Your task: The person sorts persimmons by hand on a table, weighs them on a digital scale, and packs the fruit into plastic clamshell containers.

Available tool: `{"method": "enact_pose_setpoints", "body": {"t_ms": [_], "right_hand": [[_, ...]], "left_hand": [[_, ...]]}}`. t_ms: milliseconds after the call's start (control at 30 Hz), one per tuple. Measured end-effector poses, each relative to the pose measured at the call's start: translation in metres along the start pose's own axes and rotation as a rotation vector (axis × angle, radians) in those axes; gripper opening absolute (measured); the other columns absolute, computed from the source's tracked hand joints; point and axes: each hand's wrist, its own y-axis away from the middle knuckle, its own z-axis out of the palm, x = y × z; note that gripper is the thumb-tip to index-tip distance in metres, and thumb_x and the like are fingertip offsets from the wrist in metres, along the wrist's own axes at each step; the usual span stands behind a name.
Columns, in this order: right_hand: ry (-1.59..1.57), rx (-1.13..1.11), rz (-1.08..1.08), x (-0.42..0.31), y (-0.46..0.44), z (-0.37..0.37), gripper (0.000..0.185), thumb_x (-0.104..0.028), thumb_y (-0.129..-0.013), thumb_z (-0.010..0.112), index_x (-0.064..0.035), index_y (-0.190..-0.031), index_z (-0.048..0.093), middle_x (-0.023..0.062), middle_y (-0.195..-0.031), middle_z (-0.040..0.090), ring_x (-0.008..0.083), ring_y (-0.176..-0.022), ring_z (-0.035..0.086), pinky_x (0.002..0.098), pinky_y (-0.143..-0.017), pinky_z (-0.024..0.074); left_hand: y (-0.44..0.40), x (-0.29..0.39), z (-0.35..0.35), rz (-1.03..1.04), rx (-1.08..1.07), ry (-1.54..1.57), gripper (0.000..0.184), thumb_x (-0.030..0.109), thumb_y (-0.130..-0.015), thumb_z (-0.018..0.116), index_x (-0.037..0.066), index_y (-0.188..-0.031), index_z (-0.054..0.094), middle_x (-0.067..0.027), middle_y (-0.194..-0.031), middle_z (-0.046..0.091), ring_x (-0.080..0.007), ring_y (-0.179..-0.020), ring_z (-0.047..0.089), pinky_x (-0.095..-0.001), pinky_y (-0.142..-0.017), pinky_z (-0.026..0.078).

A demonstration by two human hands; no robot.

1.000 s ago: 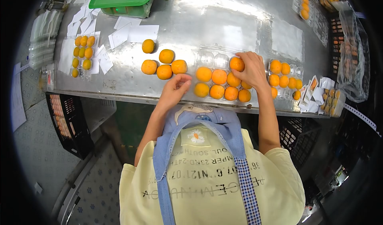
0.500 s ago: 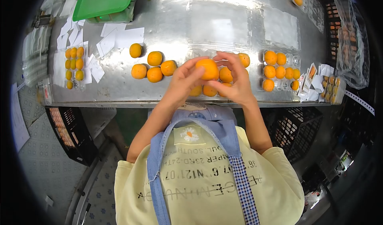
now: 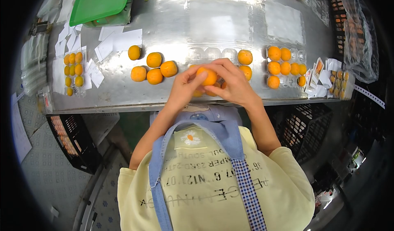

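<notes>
Both hands hold one orange (image 3: 207, 77) between them, above a clear plastic tray (image 3: 212, 54) near the table's front edge. My left hand (image 3: 184, 85) closes on its left side with thumb and fingers. From the right, the fingers of my right hand (image 3: 234, 81) curl over the top of the same fruit. Under and around the hands, more oranges sit in the tray, partly hidden; an orange (image 3: 245, 57) shows at its right end. Left of my left hand, several loose oranges (image 3: 154, 76) lie on the metal table (image 3: 164, 38).
On the right stands a partly filled fruit tray (image 3: 274, 81), beside cards (image 3: 317, 69) and a smaller packed tray (image 3: 340, 83). At left are another filled tray (image 3: 74, 70), white papers (image 3: 123, 39) and a green-lidded box (image 3: 100, 3). Black crates (image 3: 305, 126) stand below the table edge.
The held orange has moved slightly left and down in view, and my right hand has closed further over it. The whole view has shifted a little.
</notes>
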Motion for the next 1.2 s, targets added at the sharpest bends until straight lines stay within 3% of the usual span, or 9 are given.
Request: {"method": "enact_pose_setpoints", "body": {"t_ms": [167,267,367,500,800,1200], "right_hand": [[0.015,0.017,0.059,0.011,0.004,-0.007,0.043,-0.017,-0.069,0.073,-0.0071,-0.108,0.06,0.0119,-0.106,0.056,0.0294,-0.095,0.057,0.0364,-0.084,0.0467],[0.036,0.166,0.247,0.033,0.002,-0.022,0.041,-0.018,-0.069,0.072,-0.0068,-0.106,0.06,0.0113,-0.103,0.058,0.0301,-0.094,0.057,0.0366,-0.084,0.0466],[0.226,0.178,0.183,0.05,-0.002,-0.034,0.043,-0.014,-0.069,0.074,-0.0045,-0.107,0.059,0.0119,-0.103,0.059,0.0282,-0.093,0.058,0.0348,-0.079,0.0495],[0.49,0.087,0.024,0.067,-0.005,-0.032,0.043,-0.021,-0.067,0.075,-0.0067,-0.105,0.061,0.0103,-0.103,0.061,0.0283,-0.1,0.054,0.0375,-0.089,0.0412],[0.608,0.072,0.051,0.069,-0.004,-0.034,0.041,-0.023,-0.067,0.074,-0.0083,-0.104,0.063,0.0084,-0.102,0.062,0.0271,-0.101,0.053,0.0391,-0.091,0.0374],[0.501,0.185,0.022,0.086,0.007,-0.025,0.038,-0.023,-0.069,0.074,-0.0115,-0.104,0.067,0.0053,-0.103,0.061,0.0256,-0.102,0.051,0.0387,-0.09,0.0367]], "left_hand": [[0.005,0.005,0.005,-0.033,0.064,-0.083,0.042,0.028,-0.093,0.057,0.003,-0.127,0.051,-0.0069,-0.105,0.063,-0.0108,-0.081,0.06,-0.0221,-0.066,0.048],[0.004,0.005,-0.003,0.014,0.123,-0.095,0.041,0.027,-0.094,0.056,0.005,-0.128,0.05,-0.0078,-0.107,0.061,-0.0109,-0.08,0.06,-0.0222,-0.067,0.048],[0.004,-0.001,-0.022,0.038,0.153,-0.09,0.034,0.024,-0.094,0.056,0.006,-0.122,0.054,-0.0072,-0.106,0.062,-0.011,-0.08,0.059,-0.0235,-0.069,0.048],[0.01,-0.009,-0.039,0.021,0.197,-0.104,0.028,0.022,-0.094,0.055,0.007,-0.117,0.057,-0.0055,-0.104,0.062,-0.0112,-0.083,0.059,-0.0242,-0.071,0.048],[0.021,-0.023,-0.055,-0.005,0.256,-0.053,0.025,0.021,-0.093,0.056,0.007,-0.115,0.059,-0.0048,-0.102,0.063,-0.0111,-0.082,0.059,-0.0242,-0.071,0.048],[0.019,-0.015,-0.044,-0.044,0.219,-0.11,0.027,0.022,-0.093,0.056,0.006,-0.115,0.059,-0.0037,-0.1,0.062,-0.0091,-0.082,0.058,-0.0218,-0.07,0.047]]}}
